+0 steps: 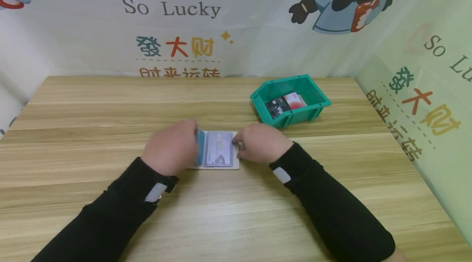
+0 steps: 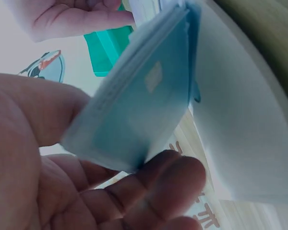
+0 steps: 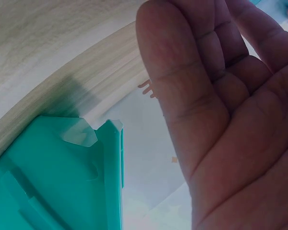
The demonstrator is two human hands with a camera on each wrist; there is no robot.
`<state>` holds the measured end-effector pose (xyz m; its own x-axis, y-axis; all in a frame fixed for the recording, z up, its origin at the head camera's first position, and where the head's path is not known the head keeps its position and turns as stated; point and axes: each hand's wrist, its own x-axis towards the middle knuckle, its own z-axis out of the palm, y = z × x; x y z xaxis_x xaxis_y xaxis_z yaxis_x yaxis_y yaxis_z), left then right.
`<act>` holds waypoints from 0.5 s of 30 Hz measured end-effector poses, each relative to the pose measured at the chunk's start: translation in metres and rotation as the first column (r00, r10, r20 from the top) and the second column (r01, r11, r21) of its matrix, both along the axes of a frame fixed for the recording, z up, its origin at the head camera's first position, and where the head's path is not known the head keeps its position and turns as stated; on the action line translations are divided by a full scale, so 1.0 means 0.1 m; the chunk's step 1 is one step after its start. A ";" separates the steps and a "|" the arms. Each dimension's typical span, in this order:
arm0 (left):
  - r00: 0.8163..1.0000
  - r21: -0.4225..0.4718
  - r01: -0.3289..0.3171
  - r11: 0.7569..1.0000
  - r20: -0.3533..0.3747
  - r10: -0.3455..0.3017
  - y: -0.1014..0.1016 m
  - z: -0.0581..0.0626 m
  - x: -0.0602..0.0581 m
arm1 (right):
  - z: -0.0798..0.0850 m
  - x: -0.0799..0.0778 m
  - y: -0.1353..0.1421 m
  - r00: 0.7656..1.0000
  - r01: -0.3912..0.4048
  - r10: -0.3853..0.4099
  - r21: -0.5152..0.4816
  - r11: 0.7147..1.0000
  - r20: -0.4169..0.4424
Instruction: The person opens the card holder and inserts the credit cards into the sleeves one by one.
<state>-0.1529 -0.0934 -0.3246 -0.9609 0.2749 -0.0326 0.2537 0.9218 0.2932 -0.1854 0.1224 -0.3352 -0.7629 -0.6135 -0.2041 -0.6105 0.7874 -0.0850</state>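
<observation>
A card holder (image 1: 236,165) with a pale cover lies spread on the table. In its clear sleeve, a whitish VIP card (image 1: 220,151) faces up. My left hand (image 1: 171,147) holds a blue sleeve page (image 2: 129,108) between thumb and fingers. That page stands tilted up from the cover in the left wrist view, and a card chip shows through it. At the holder's right edge, my right hand (image 1: 262,143) grips the border with thumb and forefinger. Its fingertips are out of sight in the right wrist view.
Behind my right hand stands a green plastic bin (image 1: 285,122). Inside it lie a black VIP card (image 1: 277,107) and a red and white card (image 1: 295,100). A printed cloth (image 1: 258,49) hangs along the wooden table's (image 1: 221,221) back edge.
</observation>
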 end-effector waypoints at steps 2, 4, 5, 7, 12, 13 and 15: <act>1.000 -0.044 0.011 0.999 -0.022 -0.012 0.00 -0.01 0.00 | 0.00 0.00 0.00 1.000 0.000 0.000 -0.001 1.000 -0.002; 0.998 -0.081 0.026 0.996 -0.051 -0.031 0.00 -0.01 0.01 | 0.00 0.00 0.00 1.000 0.001 -0.001 -0.005 1.000 0.001; 0.997 -0.096 0.036 0.995 -0.061 -0.042 0.00 -0.02 0.01 | 0.00 0.00 0.00 1.000 0.001 -0.001 -0.006 1.000 0.001; 0.995 -0.126 0.048 0.991 -0.083 -0.059 0.00 -0.03 0.01 | -0.01 0.00 0.00 1.000 0.002 -0.002 -0.004 1.000 -0.002; 0.991 -0.189 0.072 0.979 -0.100 -0.092 0.02 -0.05 0.02 | -0.01 0.00 0.00 1.000 -0.001 0.001 -0.004 1.000 -0.007; 0.990 -0.200 0.075 0.977 -0.101 -0.096 0.03 -0.05 0.03 | -0.01 0.00 0.00 1.000 -0.001 0.001 -0.003 1.000 -0.005; 0.990 -0.211 0.088 0.973 -0.092 -0.109 0.05 -0.07 0.03 | -0.01 0.00 0.00 1.000 0.000 0.000 -0.003 1.000 -0.002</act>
<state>-0.1498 -0.0886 -0.3314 -0.9305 0.3662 -0.0015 0.3652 0.9285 0.0671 -0.1855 0.1229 -0.3363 -0.7632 -0.6143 -0.2002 -0.6109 0.7870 -0.0863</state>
